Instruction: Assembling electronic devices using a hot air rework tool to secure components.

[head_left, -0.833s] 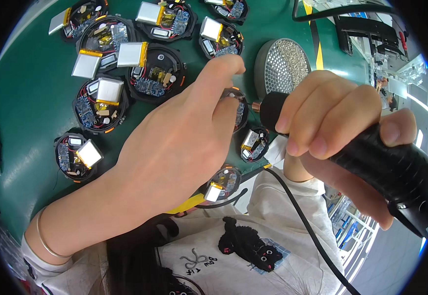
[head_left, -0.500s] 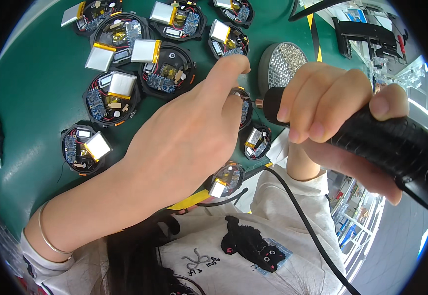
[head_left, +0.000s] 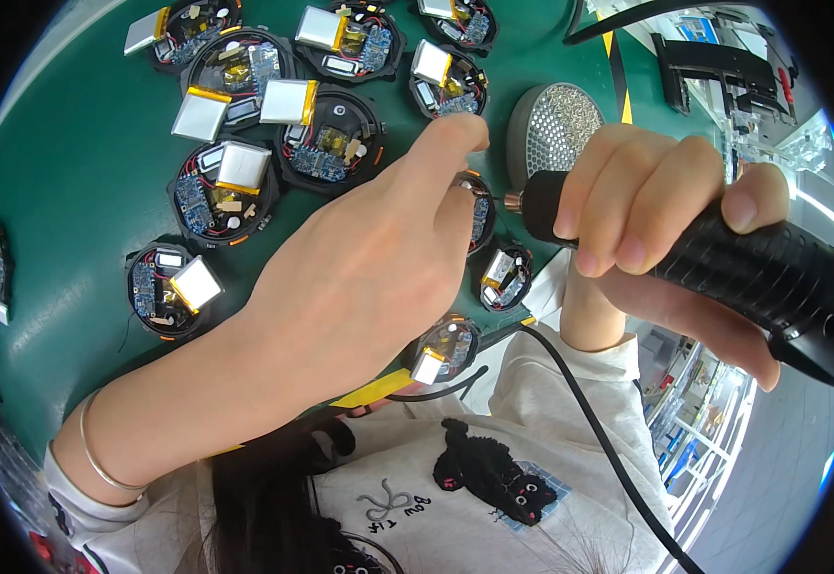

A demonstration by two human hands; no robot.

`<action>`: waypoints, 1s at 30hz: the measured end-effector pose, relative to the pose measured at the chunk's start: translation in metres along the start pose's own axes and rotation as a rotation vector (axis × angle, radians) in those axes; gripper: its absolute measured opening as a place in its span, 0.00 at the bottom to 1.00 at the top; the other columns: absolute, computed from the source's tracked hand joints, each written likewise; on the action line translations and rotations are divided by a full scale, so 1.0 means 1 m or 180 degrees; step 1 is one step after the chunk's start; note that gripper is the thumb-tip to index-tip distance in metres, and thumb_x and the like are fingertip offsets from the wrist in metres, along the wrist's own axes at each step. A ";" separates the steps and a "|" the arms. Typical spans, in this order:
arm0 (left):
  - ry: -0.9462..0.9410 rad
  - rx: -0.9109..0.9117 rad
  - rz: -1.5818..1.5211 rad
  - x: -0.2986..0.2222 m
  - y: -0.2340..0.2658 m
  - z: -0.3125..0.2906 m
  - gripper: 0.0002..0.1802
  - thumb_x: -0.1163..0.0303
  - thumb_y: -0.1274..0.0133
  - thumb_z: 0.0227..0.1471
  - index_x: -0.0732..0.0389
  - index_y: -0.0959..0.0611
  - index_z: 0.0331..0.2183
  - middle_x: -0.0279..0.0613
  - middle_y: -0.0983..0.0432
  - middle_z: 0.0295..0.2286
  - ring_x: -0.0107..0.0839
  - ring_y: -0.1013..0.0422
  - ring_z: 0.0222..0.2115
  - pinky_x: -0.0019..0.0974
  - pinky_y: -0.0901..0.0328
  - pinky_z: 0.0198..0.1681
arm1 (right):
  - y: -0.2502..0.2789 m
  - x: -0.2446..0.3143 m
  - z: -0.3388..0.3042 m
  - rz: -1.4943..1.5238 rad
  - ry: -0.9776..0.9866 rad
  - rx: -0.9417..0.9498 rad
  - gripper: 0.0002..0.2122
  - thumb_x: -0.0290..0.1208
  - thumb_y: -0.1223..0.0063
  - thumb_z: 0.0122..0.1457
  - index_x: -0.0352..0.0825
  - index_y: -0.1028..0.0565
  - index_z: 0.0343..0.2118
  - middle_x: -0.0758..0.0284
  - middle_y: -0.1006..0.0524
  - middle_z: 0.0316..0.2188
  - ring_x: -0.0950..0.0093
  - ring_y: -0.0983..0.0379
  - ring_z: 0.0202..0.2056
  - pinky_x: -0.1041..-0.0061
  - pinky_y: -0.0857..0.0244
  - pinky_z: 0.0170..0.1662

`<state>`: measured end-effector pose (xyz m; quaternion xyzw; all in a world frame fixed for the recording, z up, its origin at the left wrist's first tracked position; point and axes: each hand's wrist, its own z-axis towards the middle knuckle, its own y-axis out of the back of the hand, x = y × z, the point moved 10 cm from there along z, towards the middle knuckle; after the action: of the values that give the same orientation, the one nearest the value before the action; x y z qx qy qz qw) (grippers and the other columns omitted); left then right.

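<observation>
My right hand wraps round a black electric screwdriver, its copper-coloured collar and thin bit pointing left. The bit reaches a small round black housing with a blue circuit board. Over that housing lies my left hand, thumb and forefinger curled together by the bit. What they pinch is hidden, and the hand covers part of the housing. Just beyond the bit stands a round grey dish holding many tiny screws. Below the bit sits another small open housing.
Several open round housings with silver battery packs lie about the green mat. A black cable runs past my right sleeve. At the far right stands a black bracket-like fixture, with shelving nearer me.
The screwdriver and my right hand have shifted very slightly, and the whole view has drifted a little. Both hands keep the same grip.
</observation>
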<state>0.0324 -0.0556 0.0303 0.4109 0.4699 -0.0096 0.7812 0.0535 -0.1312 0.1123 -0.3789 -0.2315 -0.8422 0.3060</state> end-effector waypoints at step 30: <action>-0.0780 -0.0230 0.1898 -0.028 0.037 -0.062 0.11 0.74 0.47 0.30 0.65 0.24 0.25 0.43 0.30 0.29 0.43 0.31 0.36 0.42 0.33 0.38 | 0.136 0.000 -0.081 0.2009 0.0369 -0.3554 0.30 0.66 0.63 0.56 0.36 0.43 0.22 0.71 0.38 0.17 0.77 0.39 0.23 0.80 0.36 0.34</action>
<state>-0.0134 -0.0014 0.0607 0.4982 0.2313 0.1870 0.8145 0.1067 -0.2777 0.0848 -0.4849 0.3812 -0.7244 0.3078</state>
